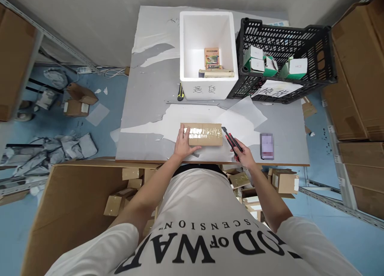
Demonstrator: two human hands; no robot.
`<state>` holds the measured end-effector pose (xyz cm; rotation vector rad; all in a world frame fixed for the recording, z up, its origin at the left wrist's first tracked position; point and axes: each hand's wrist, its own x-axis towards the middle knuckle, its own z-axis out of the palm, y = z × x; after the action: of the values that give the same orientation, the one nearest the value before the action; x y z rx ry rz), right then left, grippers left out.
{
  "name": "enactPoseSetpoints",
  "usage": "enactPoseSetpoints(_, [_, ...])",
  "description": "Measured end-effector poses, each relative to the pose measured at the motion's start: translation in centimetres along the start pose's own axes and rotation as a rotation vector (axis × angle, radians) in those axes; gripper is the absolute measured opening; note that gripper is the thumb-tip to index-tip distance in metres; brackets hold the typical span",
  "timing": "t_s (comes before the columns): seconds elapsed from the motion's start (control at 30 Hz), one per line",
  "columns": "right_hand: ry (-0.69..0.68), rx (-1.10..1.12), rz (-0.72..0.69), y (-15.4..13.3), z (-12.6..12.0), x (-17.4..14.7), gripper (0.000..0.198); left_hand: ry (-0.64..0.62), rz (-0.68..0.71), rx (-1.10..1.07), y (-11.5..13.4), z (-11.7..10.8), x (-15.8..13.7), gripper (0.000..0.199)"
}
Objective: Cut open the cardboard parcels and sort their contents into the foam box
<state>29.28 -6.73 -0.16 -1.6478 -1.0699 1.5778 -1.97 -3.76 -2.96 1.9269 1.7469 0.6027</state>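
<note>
And there it was — taped parcel (207, 134) on the near half of the bench (141, 108), long axis L to R, lying just far-L of the R grip (244, 154), which was clenched round a black-and-red cutter (233, 142). Its tip pointed far-L, right by the parcel's R end; touching or not, couldn't tell. L grip (182, 145) was the nearer — actually on the parcel, fingers spread over the L end, thumb by the near edge, not closed round it. Nothing stood btwn cutter tip & parcel. Loose paper (247, 111) lay beyond, far-R, w/ a thin rod (192, 103) on the far side. Farther back: white foam box (220, 93), yellow-and-black knife (180, 93) at its near-L corner, black crate (288, 36) to the R. Phone (267, 146) sat R of the R grip.
</note>
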Motion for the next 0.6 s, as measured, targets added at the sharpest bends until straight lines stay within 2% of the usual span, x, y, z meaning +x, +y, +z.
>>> enactPoseSetpoints(0.13, [-0.028,-0.025,0.007,-0.5,0.0,-0.1,0.076,-0.003,-0.009,0.0,0.1,0.1,0.0,0.114])
enactPoseSetpoints(0.43, [-0.13,-0.14,0.061,0.1,-2.9,-1.3,0.07,-0.007,-0.054,-0.001,0.4,0.4,-0.2,0.117])
enactPoseSetpoints(0.6, [-0.177,-0.138,0.085,-0.1,-3.4,-2.4,0.072,0.001,-0.064,-0.011,0.4,0.5,-0.3,0.115])
